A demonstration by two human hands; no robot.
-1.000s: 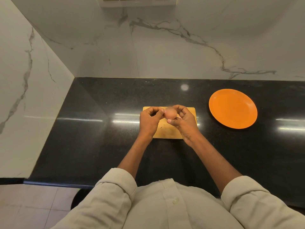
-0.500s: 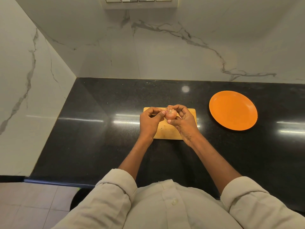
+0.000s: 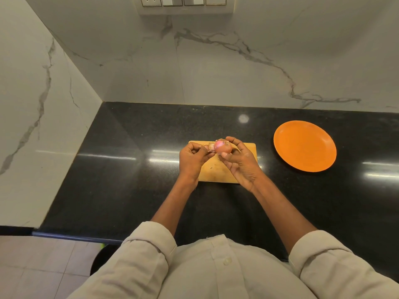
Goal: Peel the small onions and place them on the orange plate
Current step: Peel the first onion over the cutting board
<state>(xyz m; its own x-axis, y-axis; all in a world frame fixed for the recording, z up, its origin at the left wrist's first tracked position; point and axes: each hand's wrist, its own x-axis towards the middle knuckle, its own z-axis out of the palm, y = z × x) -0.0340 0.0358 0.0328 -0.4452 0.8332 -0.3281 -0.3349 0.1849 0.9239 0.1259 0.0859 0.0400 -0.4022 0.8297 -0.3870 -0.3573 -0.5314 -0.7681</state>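
A small onion [image 3: 223, 146] with brownish skin and a pink patch showing is held above a wooden cutting board [image 3: 218, 173]. My right hand [image 3: 240, 161] grips the onion between thumb and fingers. My left hand [image 3: 192, 158] pinches a flap of loose skin [image 3: 211, 147] on the onion's left side. The orange plate [image 3: 304, 146] lies to the right on the black counter with nothing on it. No other onions are in view.
The black counter [image 3: 129, 180] runs into a corner of marble walls at the left and back. A switch panel [image 3: 183, 1] sits high on the back wall. The counter's front edge is near my body.
My left hand has pulled a flap of skin away from the onion, baring a pink patch. The hands stay over the board. The view has shifted slightly.
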